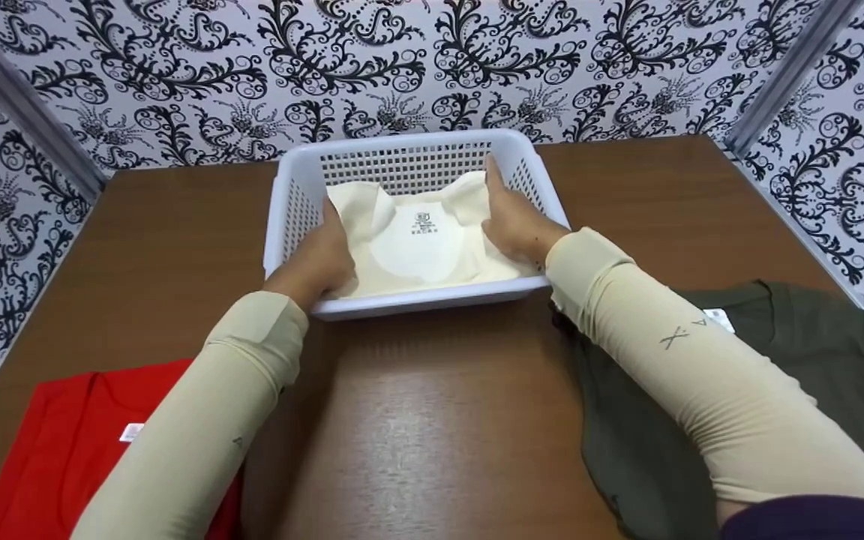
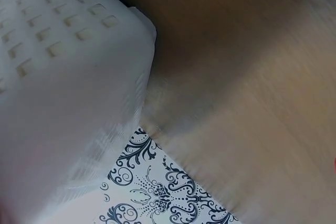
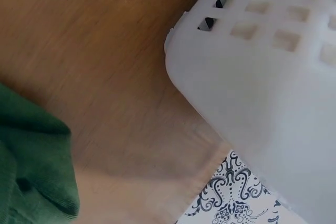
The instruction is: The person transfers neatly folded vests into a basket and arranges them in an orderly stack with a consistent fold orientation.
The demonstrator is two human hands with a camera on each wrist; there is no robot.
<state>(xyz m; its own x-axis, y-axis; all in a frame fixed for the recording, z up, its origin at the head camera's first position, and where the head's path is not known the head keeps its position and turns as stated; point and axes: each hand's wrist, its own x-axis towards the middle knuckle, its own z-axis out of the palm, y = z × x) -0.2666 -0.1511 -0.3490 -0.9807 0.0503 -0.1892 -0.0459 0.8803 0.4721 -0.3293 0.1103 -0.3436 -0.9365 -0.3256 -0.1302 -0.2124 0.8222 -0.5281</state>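
Note:
A cream shirt with black print inside its neckline lies in a white plastic basket, its two upper corners bent upward. Inside the basket's left wall, my left hand holds the shirt's left side. At the opposite side, my right hand holds the right side, with one finger stretched toward the back wall. Cloth and basket wall hide most of the other fingers. The wrist views show the outside of the basket's slotted walls, and neither hand is clear there.
The basket stands toward the back of a brown wooden table. A red garment lies at the front left, a dark green garment at the right under my forearm. Patterned panels enclose the table's back and sides.

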